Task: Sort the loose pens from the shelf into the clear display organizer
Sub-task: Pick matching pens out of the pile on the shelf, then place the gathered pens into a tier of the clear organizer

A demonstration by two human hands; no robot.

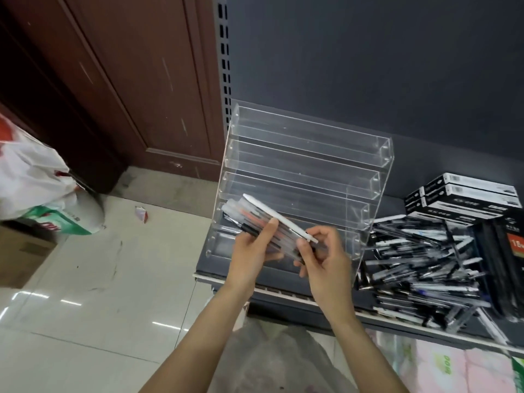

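I see my left hand (249, 251) wrapped around a bundle (255, 225) of pens, thumb pressed across the top of it, held up in front of the lower tiers of the organizer (306, 154). The bundle points up and to the left, and its pens look clear-barrelled with black and reddish parts, though they are blurred. My right hand (326, 259) pinches the near end of a white pen (279, 218) between thumb and forefinger; that pen lies along the top of the bundle, touching it, its far end over the second tier from the bottom.

The organizer is a clear stepped rack with five tiers, standing on the dark shelf (283, 293) against a dark back panel (368, 66). Its upper tiers look empty; I cannot tell what the lowest two hold, since my hands and the bundle cover them.

Just right of the organizer, a pile (419, 268) of loose pens lies on the shelf, mostly black and clear, crossing one another at all angles. Behind the pile sit stacked black-and-white boxes (465, 194), and flat black packs (507, 251) lie at the far right.

To the left is a tiled floor (113, 279), a brown door (113, 80) and a white plastic bag (34, 177).
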